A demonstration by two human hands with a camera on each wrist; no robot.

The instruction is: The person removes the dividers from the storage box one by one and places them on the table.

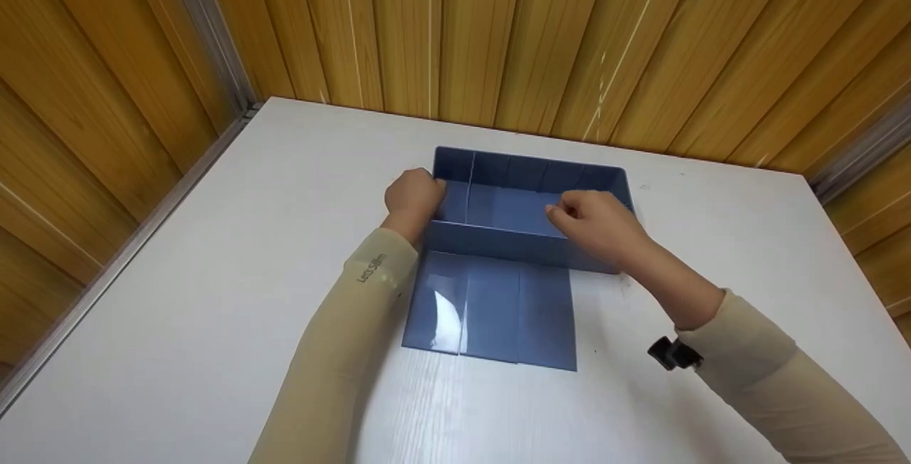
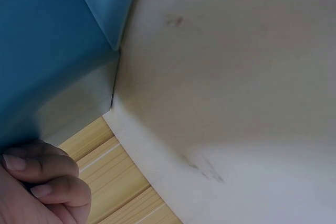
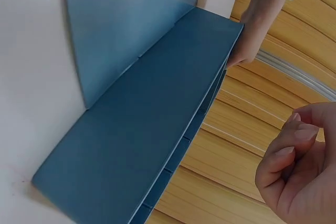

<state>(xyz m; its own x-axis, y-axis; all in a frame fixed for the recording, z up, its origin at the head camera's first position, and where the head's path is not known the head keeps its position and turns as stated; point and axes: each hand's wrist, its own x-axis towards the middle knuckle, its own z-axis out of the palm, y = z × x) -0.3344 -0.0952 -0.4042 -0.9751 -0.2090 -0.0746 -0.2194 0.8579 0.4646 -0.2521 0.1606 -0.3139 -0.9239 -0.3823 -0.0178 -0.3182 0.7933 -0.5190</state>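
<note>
A blue rectangular box [image 1: 498,242], open at the top, stands on the white table. One thin upright divider [image 1: 470,186] crosses it near its left end. At the box's left wall, my left hand [image 1: 415,197] holds the rim with curled fingers, which also show in the left wrist view beside the box [image 2: 47,40]. Over the right part of the box hovers my right hand [image 1: 598,225]; its fingers are curled, and the right wrist view shows nothing in that hand [image 3: 299,166]. Flat blue panels [image 1: 491,311] lie side by side against the box's front.
The white table [image 1: 285,236] extends around the box on every side. Behind it rises a wood-patterned wall [image 1: 498,44], with another at the left. A small black clip-like piece [image 1: 675,354] sits at the right sleeve cuff.
</note>
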